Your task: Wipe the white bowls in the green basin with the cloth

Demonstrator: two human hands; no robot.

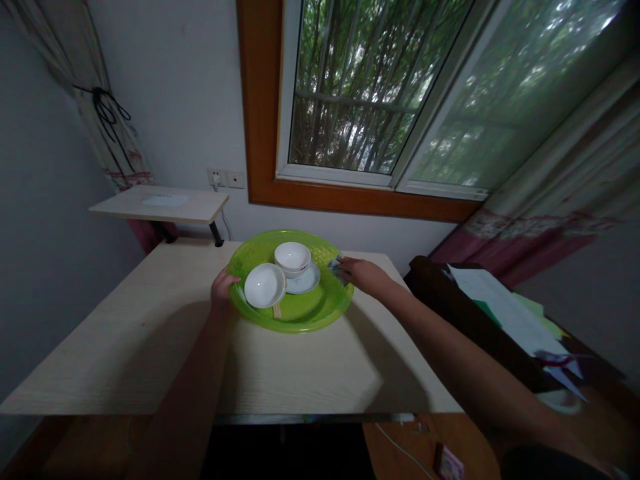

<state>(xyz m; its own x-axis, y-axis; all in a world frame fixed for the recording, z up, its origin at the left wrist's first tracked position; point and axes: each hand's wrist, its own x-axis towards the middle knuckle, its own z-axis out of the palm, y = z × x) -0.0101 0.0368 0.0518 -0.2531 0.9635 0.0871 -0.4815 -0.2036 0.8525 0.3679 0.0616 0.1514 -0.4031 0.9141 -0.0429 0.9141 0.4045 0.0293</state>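
Note:
A round green plastic basin (300, 325) stands on the light wooden table. At its left side my left hand (223, 287) is closed on the rim, the thumb over the edge. My right hand (362, 273) is at the right side, its fingers closed around a bunched greyish cloth (338, 268) that lies against the inner wall. Inside the basin, a white bowl (265, 285) leans at the left, beside white stacked bowls (293, 256). A white plate (309, 280) shows partly under the stack. Short wooden sticks (277, 311), perhaps chopsticks, poke out below the left bowl.
The table (300, 373) carries a raised shelf (190, 207) with a paper at its back left. Behind is a wall with a socket (225, 178) and a window (370, 87). Papers (500, 310) lie on dark furniture at the right.

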